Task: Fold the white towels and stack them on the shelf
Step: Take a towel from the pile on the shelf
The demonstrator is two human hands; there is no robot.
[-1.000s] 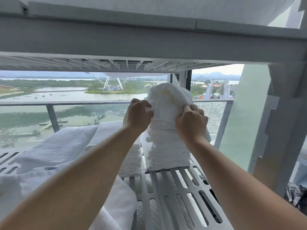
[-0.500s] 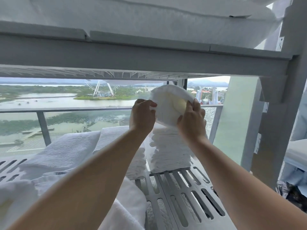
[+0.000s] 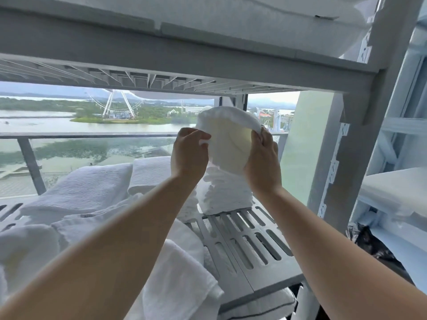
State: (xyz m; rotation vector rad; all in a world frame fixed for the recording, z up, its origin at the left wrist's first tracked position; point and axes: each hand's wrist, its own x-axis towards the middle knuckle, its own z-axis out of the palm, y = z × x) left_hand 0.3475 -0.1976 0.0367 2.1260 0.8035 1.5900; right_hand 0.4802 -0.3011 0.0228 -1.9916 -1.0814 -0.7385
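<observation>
Both hands raised above stack of folded towels (image 3: 227,195) on slatted shelf (image 3: 249,245). Left hand (image 3: 188,155) and right hand (image 3: 262,162) pinch small white towel (image 3: 228,139) by side edges, fingers curled, directly over stack. Larger towels (image 3: 78,192) left of stack.
</observation>
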